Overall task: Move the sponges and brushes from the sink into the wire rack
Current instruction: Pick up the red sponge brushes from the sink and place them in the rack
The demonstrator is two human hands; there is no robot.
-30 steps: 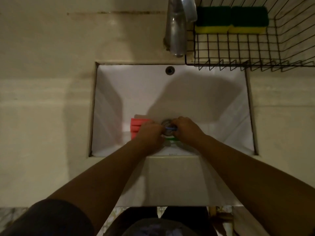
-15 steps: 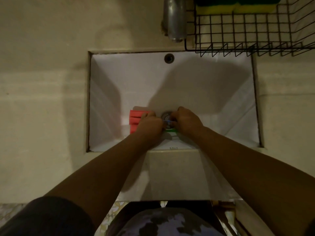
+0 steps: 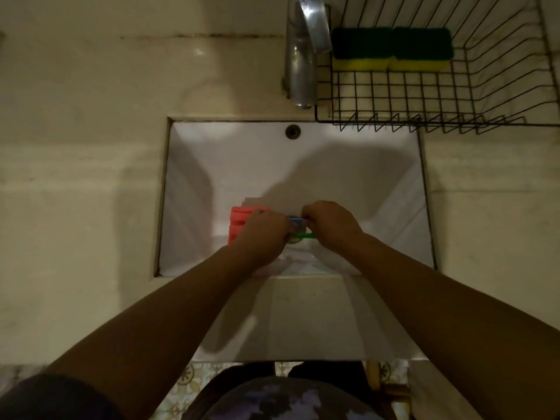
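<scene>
Both hands are down in the white sink (image 3: 378, 165), meeting over the drain. My right hand (image 3: 331, 225) has its fingers closed on a thin blue brush (image 3: 295, 220), which spans the gap towards my left hand (image 3: 266, 234). A green brush (image 3: 304, 236) lies just below it, its ends hidden under both hands. My left hand is curled, knuckles up, over the brush ends and the right edge of a pink sponge (image 3: 239, 221); what it grips is hidden. Two green-and-yellow sponges (image 3: 391, 51) lie side by side in the black wire rack (image 3: 424, 95) at the back right.
A metal tap (image 3: 303, 56) stands behind the sink, right against the rack's left edge. The overflow hole (image 3: 292, 130) sits in the sink's back wall. Beige countertop (image 3: 85, 177) surrounds the sink on both sides.
Both hands have stayed over the drain, fingers working at the blue brush. The view has tilted down and back up, so the rack's sponges show fully again.
</scene>
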